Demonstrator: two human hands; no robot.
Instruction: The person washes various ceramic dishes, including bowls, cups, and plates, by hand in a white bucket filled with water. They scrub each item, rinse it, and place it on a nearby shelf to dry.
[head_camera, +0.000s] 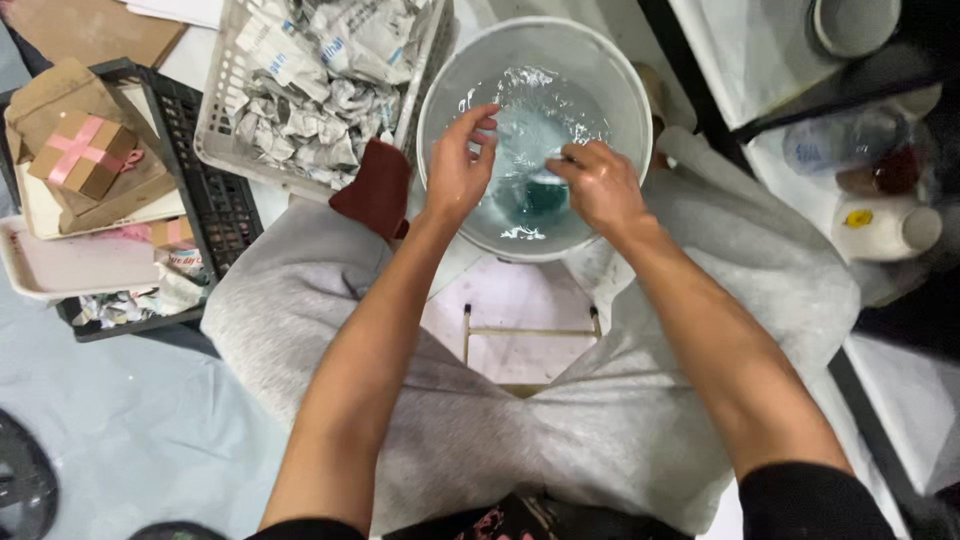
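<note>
Both hands are over a clear plastic bucket that stands on the floor between the person's knees, with shallow water in its bottom and a small dark teal thing lying under the water near the front wall. The left hand hangs above the bucket's near left rim, its fingers loosely curled and slightly apart, holding nothing that can be seen. The right hand reaches in from the right, fingers bent together close above the teal thing; whether they pinch anything cannot be told. Just left of the bucket, a white slotted basket is heaped with crumpled white paper packets. Further left, a black crate carries a pale tray with a small brown box tied with pink ribbon.
</note>
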